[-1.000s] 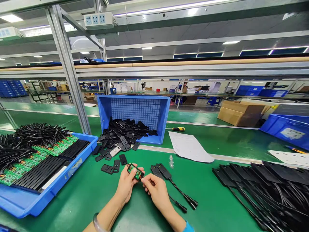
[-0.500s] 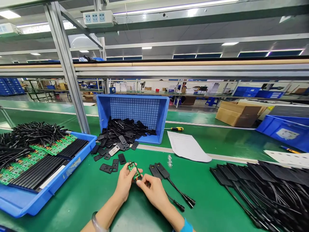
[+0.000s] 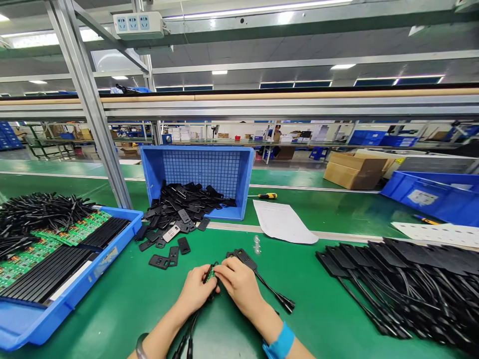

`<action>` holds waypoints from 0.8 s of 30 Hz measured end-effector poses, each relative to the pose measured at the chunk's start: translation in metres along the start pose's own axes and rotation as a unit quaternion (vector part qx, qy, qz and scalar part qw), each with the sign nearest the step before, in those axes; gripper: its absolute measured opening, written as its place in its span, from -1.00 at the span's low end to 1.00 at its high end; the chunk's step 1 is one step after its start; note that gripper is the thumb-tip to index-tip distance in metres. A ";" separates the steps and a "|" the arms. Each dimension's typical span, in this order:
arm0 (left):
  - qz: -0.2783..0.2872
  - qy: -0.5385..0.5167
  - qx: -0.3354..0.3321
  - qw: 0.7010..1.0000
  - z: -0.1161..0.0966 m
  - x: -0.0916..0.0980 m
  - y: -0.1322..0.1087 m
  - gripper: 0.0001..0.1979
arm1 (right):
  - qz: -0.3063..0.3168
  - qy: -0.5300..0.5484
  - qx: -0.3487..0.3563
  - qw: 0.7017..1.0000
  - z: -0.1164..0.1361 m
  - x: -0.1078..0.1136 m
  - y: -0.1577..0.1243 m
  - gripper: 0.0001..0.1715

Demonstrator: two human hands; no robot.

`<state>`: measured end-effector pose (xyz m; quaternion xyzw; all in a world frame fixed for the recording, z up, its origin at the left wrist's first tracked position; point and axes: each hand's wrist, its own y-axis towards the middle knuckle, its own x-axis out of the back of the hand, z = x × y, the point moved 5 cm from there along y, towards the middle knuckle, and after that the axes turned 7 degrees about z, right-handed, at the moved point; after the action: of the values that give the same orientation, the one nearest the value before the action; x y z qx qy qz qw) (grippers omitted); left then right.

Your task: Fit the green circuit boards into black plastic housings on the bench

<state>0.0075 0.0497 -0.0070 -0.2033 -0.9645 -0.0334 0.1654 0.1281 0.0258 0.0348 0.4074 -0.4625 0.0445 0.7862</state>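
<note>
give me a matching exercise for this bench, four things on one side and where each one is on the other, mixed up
Things
1. green circuit board
2. screwdriver
3. black plastic covers
4. cardboard box

Places
A. spilling out of the tipped blue crate
B. at the back right, next to a blue bin
C. pinched between the left hand and right hand
D. lying just beyond the white sheet

Pairs: 1-C, 2-D, 3-A, 4-B

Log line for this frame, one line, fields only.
left hand: grips green board | right hand: pinches green board | black cable: trails below left hand
</note>
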 end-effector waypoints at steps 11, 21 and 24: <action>0.001 0.082 -0.006 0.997 -0.005 0.000 -0.001 -0.85 | -0.007 0.067 -0.019 0.998 -0.006 -0.004 -0.001 -0.75; 0.012 -0.072 0.053 0.996 0.007 0.003 0.003 -0.85 | 0.131 -0.013 -0.072 0.989 -0.008 -0.004 0.013 -0.86; -0.007 -0.159 0.094 0.983 0.011 0.007 0.004 -0.73 | 0.174 -0.047 -0.229 0.957 -0.051 0.010 0.016 -0.83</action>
<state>-0.0006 0.0581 -0.0153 -0.1828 -0.9787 0.0888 0.0279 0.1615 0.0680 0.0400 0.1310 -0.5602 0.0542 0.8162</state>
